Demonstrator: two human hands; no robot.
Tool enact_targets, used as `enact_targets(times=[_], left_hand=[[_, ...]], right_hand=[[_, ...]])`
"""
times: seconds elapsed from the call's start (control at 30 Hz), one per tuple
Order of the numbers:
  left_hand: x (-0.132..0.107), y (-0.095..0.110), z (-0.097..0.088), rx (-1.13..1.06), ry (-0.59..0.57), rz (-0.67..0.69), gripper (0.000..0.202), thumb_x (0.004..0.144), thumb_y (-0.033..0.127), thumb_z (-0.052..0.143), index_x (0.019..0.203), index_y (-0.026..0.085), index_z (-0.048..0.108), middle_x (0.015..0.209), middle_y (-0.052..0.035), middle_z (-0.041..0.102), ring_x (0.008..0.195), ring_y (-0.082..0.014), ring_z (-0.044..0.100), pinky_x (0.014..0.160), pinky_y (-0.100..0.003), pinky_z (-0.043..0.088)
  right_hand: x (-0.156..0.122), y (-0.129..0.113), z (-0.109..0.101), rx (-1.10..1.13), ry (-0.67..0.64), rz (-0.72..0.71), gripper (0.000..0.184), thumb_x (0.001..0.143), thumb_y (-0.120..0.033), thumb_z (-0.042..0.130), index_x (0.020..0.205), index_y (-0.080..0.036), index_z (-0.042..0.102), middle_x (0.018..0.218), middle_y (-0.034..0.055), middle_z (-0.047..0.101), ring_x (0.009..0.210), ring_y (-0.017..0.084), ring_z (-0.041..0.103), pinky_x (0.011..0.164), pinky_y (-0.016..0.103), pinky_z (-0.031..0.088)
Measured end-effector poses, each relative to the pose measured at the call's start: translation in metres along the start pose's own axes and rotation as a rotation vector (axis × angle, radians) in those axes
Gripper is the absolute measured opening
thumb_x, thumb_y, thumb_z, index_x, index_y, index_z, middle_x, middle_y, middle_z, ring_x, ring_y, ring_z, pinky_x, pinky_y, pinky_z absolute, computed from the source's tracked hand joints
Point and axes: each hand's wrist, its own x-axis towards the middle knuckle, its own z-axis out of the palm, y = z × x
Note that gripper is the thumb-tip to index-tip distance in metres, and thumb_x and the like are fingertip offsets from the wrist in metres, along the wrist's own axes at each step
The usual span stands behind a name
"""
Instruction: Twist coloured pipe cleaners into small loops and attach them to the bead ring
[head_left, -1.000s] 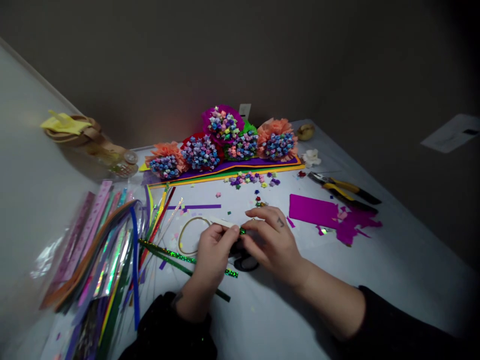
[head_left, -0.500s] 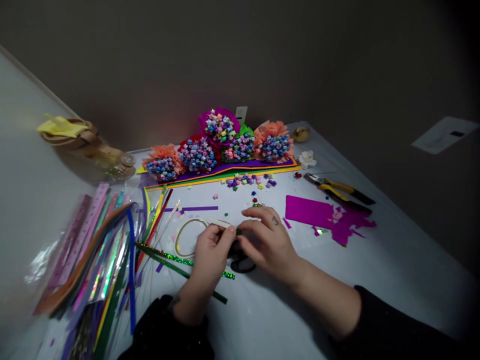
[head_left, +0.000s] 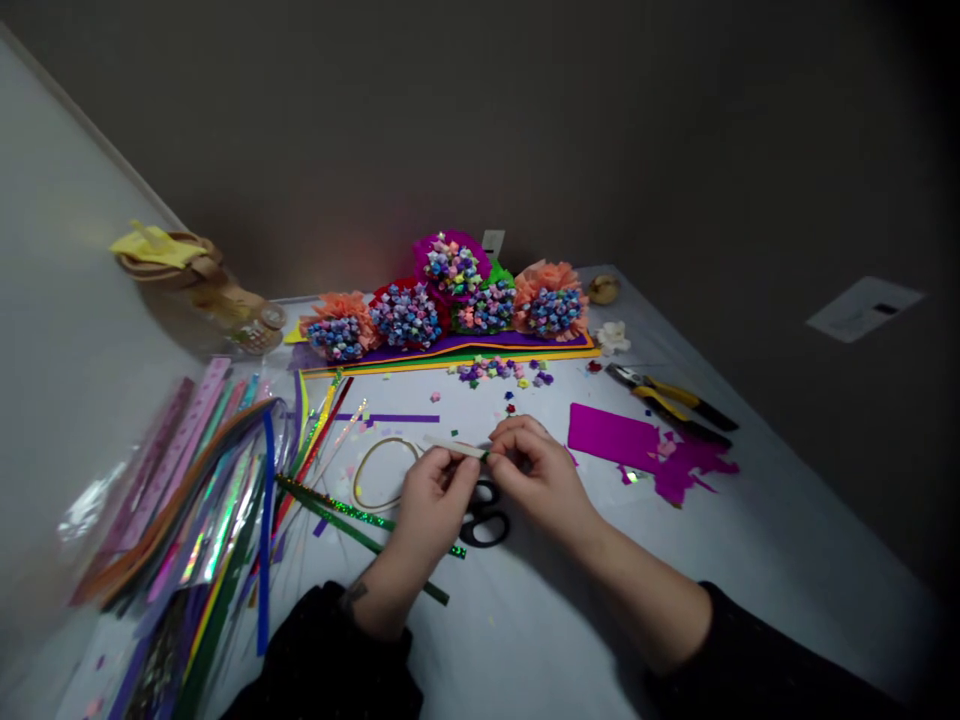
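My left hand (head_left: 431, 505) is closed, with thumb and forefinger pinching a narrow paper strip (head_left: 466, 451), pale on the side that shows. At the strip's right end, a small dark green bit sits between both hands' fingertips. My right hand (head_left: 544, 485) pinches there too, its fingers curled. Beneath the hands lie black-handled scissors (head_left: 487, 529), their blades mostly hidden. A thin gold ring (head_left: 358, 488) rests left of my left hand. Glittery green strips (head_left: 360, 513) run under my left wrist.
Star-covered paper flowers (head_left: 405, 315) line the back on coloured sheets (head_left: 450, 352). Loose paper stars (head_left: 491, 370) lie before them. Pliers (head_left: 671, 400) and torn magenta paper (head_left: 611, 432) are on the right. Many paper strips (head_left: 202, 540) and a wooden figure (head_left: 232, 305) occupy the left.
My right hand's fingers have drawn in from a spread pose to a pinch at the strip's end. More of the pale strip and scissor handles show. The view has shifted slightly.
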Motion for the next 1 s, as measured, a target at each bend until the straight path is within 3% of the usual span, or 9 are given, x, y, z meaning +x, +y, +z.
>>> enact_targets(times=[0.2, 0.37, 0.77, 1.0], left_hand=[[0.003, 0.003, -0.003, -0.122, -0.094, -0.071, 0.015, 0.069, 0.029, 0.065, 0.071, 0.015, 0.06, 0.061, 0.0017, 0.057, 0.058, -0.0103, 0.053, 0.056, -0.02, 0.043], [0.003, 0.004, -0.005, -0.067, -0.113, -0.086, 0.021, 0.07, 0.033, 0.066, 0.067, 0.015, 0.057, 0.051, 0.006, 0.045, 0.046, -0.0067, 0.038, 0.044, -0.017, 0.031], [0.007, 0.004, -0.012, 0.098, -0.118, 0.018, 0.018, 0.067, 0.03, 0.069, 0.065, 0.014, 0.061, 0.06, 0.0011, 0.056, 0.056, -0.0097, 0.049, 0.055, -0.02, 0.04], [0.005, 0.006, -0.01, 0.002, -0.137, -0.044, 0.021, 0.069, 0.034, 0.065, 0.065, 0.014, 0.059, 0.054, 0.0033, 0.051, 0.048, -0.0069, 0.04, 0.046, -0.018, 0.032]], right_hand=[[0.0, -0.002, -0.001, 0.039, -0.044, 0.01, 0.01, 0.072, -0.013, 0.055, 0.065, -0.019, 0.057, 0.081, 0.0036, 0.057, 0.072, 0.015, 0.054, 0.059, 0.027, 0.042], [0.0, -0.003, -0.001, 0.031, -0.059, -0.018, 0.011, 0.071, -0.011, 0.054, 0.064, -0.019, 0.056, 0.08, 0.0031, 0.058, 0.072, 0.015, 0.054, 0.062, 0.027, 0.043], [0.007, 0.001, -0.008, 0.0, -0.145, -0.085, 0.013, 0.073, -0.009, 0.055, 0.065, -0.018, 0.059, 0.079, 0.0022, 0.056, 0.073, 0.014, 0.055, 0.068, 0.028, 0.044], [0.009, 0.001, -0.01, 0.01, -0.164, -0.094, 0.01, 0.072, -0.01, 0.056, 0.065, -0.018, 0.059, 0.077, 0.002, 0.057, 0.073, 0.014, 0.055, 0.067, 0.027, 0.044]])
